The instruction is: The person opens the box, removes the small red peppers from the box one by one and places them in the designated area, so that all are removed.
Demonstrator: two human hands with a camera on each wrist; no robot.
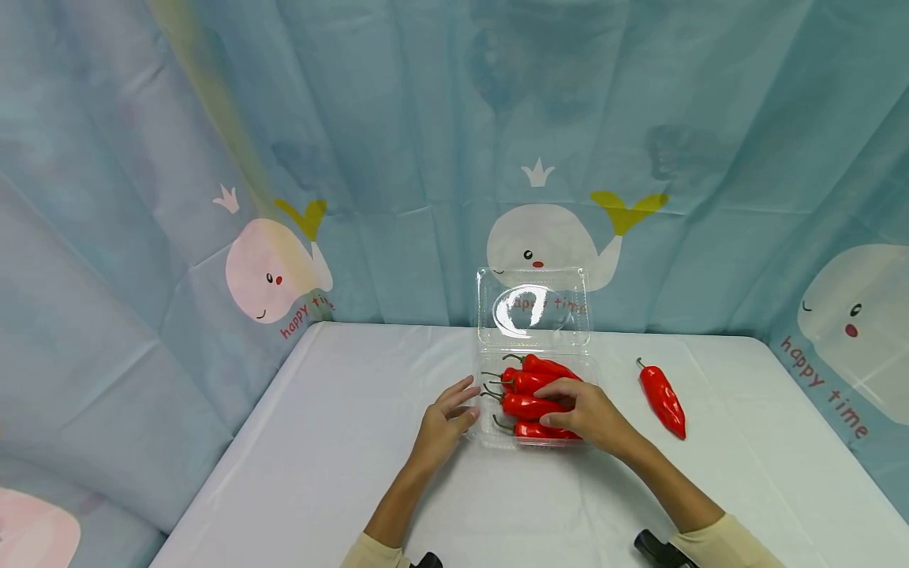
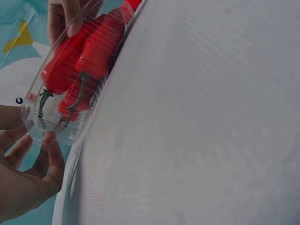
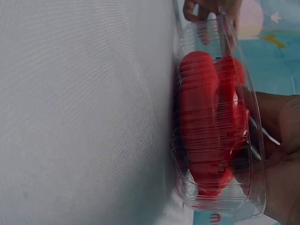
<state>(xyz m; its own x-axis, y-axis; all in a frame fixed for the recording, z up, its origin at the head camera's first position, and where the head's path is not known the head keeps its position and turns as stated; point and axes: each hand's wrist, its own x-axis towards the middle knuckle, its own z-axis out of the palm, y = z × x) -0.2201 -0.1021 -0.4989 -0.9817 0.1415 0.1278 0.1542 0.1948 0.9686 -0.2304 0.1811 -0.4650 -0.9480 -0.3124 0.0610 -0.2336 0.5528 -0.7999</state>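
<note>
A clear plastic clamshell box [image 1: 495,439] stands on the table with its lid [image 1: 534,335] raised at the back. Several glossy red peppers lie inside, their green stems toward the left. My right hand [image 1: 595,413] reaches into the box from the right; its thumb and fingers pinch one red pepper [image 1: 524,406] near the middle of the pile. At the box's left wall, my left hand [image 1: 439,428] has relaxed, spread fingers, with the fingertips right at the plastic. Through the wall in the right wrist view, peppers [image 3: 199,108] show lying close together.
One more red pepper [image 1: 663,401] lies by itself on the white tablecloth [image 1: 738,465], right of the box. Behind the table hangs a blue curtain [image 1: 398,260] printed with whales, and the raised lid stands in front of it.
</note>
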